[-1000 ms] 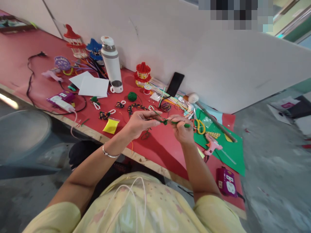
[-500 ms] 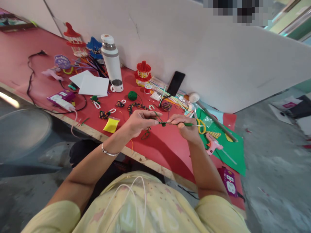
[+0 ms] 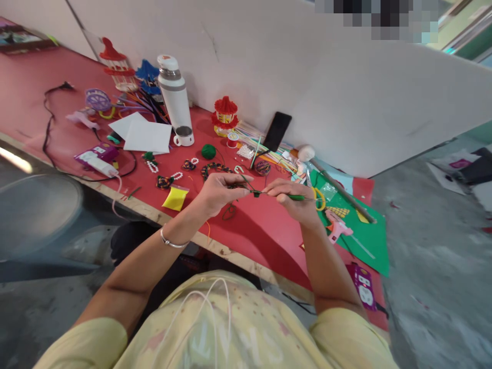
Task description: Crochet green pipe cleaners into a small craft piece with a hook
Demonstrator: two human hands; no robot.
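Right grip point(image 3: 294, 200) closed narrow on a slim crochet hook point(image 3: 296, 197), green handle, thin metal shaft. Left grip point(image 3: 223, 195) pinches a small dark green yarn piece point(image 3: 255, 193) at its fingertips. Piece sits between the grips, left one nearer. Hook's long axis runs side to side, near level, shaft pointing from right grip to piece; can't tell which loop the tip is in. Piece looks soft, knotty, lumpy.

Loose green yarn point(image 3: 229, 211) in thin curls, body side of left grip, over smooth red bench point(image 3: 261, 230). Beyond left grip: round green yarn ball point(image 3: 208, 151). Beyond the gap between grips: multicolour yarn ball point(image 3: 263, 167), tightly wound. Left of left grip: flat yellow packet point(image 3: 175, 199). Just right of right grip: scissors point(image 3: 320, 199), yellow looped handle.
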